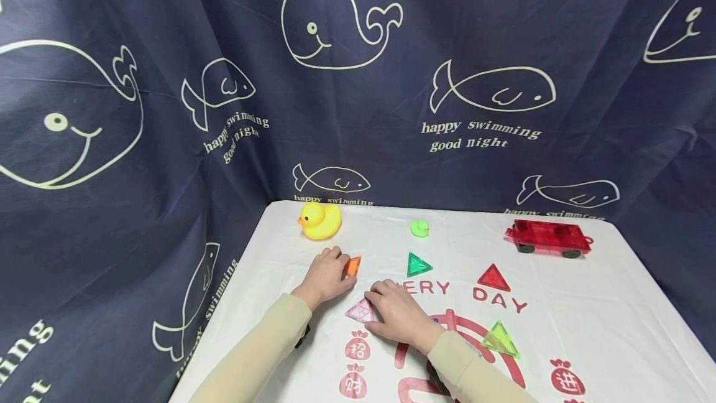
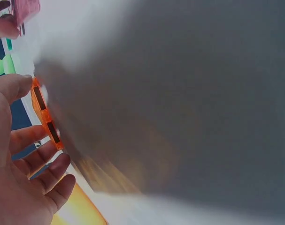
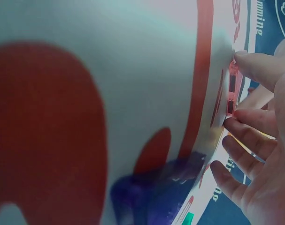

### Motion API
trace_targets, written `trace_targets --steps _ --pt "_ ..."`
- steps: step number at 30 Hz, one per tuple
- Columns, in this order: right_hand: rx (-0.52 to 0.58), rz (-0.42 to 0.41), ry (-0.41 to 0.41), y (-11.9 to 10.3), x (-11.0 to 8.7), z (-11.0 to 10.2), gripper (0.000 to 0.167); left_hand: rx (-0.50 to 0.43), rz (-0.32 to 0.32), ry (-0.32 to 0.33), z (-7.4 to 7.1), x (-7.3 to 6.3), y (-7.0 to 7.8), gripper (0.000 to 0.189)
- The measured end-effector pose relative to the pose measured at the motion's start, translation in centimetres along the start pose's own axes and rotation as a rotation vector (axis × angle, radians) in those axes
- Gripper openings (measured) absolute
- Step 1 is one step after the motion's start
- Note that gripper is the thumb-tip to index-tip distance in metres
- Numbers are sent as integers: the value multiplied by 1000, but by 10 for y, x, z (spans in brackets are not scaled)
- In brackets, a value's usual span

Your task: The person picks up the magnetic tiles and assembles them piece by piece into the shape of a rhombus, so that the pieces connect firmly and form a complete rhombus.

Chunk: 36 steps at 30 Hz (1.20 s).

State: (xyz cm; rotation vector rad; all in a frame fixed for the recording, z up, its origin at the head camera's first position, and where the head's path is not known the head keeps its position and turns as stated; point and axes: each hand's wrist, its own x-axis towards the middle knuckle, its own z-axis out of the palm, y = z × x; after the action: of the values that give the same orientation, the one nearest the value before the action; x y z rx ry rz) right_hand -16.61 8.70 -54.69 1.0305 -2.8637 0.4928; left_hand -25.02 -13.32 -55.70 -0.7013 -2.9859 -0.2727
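In the head view my left hand [image 1: 326, 275] is at the left of the table, thumb and index finger pinching an orange translucent triangle magnetic tile [image 1: 352, 266]. The left wrist view shows the edge of that orange tile [image 2: 47, 114] between the thumb and index finger, the other fingers loosely bent. My right hand [image 1: 399, 313] is nearer the middle. Its thumb and index finger pinch a pink triangle magnetic tile [image 1: 361, 311] at its right side, low over the white tablecloth. That pink tile [image 3: 233, 89] is edge-on in the right wrist view.
A yellow duck [image 1: 321, 221], small green duck [image 1: 419, 228] and red wheeled car base [image 1: 549, 238] stand along the back. Green [image 1: 418, 264], red [image 1: 493, 278] and yellow-green [image 1: 501, 339] triangle tiles lie rightward. A purple tile [image 3: 156, 192] lies below my right wrist, mostly hidden in the head view.
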Motion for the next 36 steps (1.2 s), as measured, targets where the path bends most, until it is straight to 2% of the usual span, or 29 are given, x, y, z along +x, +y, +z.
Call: trace_targets --steps 5,15,22,31,36 --pt "-1 12 -20 4 3 -1 56 2 -1 -21 0 -5 -1 49" --pt "0 7 -50 8 11 -7 55 6 -6 -57 -11 -14 2 51" --pt "-1 1 -61 12 19 -8 53 -9 23 -44 -18 -20 1 49" --pt "6 -18 -59 14 25 -10 52 19 75 -13 -16 -21 -3 46" --pt "-2 -7 -73 17 29 -8 51 7 92 -30 -20 -21 -1 49"
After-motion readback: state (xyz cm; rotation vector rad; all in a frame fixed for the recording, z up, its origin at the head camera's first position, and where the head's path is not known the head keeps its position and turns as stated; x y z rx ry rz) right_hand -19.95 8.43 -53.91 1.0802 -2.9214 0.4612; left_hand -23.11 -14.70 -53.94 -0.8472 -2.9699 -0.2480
